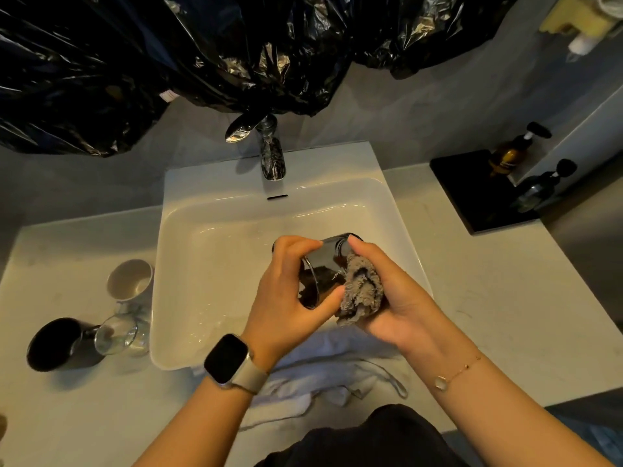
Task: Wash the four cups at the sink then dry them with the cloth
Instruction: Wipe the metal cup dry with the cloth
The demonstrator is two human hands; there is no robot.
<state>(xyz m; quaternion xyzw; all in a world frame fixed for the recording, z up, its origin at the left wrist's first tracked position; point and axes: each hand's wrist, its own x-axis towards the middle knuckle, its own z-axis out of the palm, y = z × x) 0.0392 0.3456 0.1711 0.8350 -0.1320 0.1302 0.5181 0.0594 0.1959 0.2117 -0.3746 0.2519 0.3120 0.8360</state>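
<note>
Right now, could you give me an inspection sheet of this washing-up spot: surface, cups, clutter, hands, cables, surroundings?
Surface: pale counter around a white sink; wet streaks in the basin.
Job's things: dark glass cup tilted over the sink, grey cloth against it; beige cup, clear glass and black cup on the counter to the left.
Clutter: white towel at the front edge.
Hands: left hand grips the cup; right hand holds the cloth.
Cables: nothing seen.
Surroundings: tap, black plastic sheeting, two pump bottles on a black tray.
</note>
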